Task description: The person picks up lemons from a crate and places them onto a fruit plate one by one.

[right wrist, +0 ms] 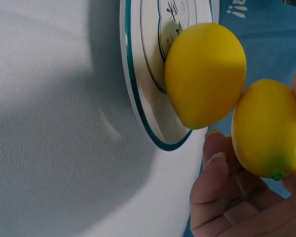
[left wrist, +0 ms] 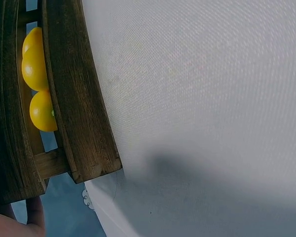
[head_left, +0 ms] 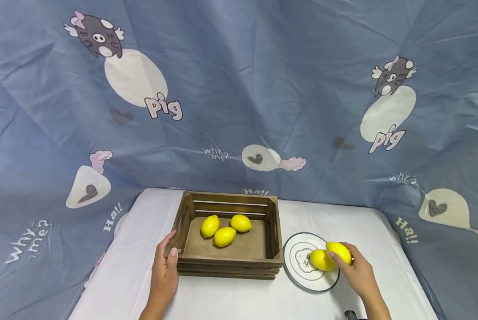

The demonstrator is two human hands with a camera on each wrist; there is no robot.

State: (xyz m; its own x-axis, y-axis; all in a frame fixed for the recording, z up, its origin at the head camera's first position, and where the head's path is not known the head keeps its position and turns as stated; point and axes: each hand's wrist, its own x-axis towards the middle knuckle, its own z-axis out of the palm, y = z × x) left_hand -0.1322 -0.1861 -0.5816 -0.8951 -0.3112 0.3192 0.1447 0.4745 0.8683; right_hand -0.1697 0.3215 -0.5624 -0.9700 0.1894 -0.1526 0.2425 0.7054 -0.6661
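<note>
Held lemon (head_left: pixel 339 251): I see it in the fingers of the right hand (head_left: pixel 356 273), raised just over the plate's right side and touching the second lemon.
Second lemon (head_left: pixel 321 260): it lies on the plate (head_left: pixel 303 278), beside the held one.
Right grip: closed round the held lemon, fingertips curled over it.
Left grip: the left hand (head_left: pixel 164 271) grips the near-left corner of the wooden crate (head_left: pixel 230 266), thumb on the rim, fingers wrapped outside.
Crate: it sits mid-desk, just left of the plate, with three lemons (head_left: pixel 224 229) clustered inside.
Desk (head_left: pixel 230 298): white cloth under everything.
Backdrop (head_left: pixel 263 89): blue cartoon-printed fabric hangs behind.
</note>
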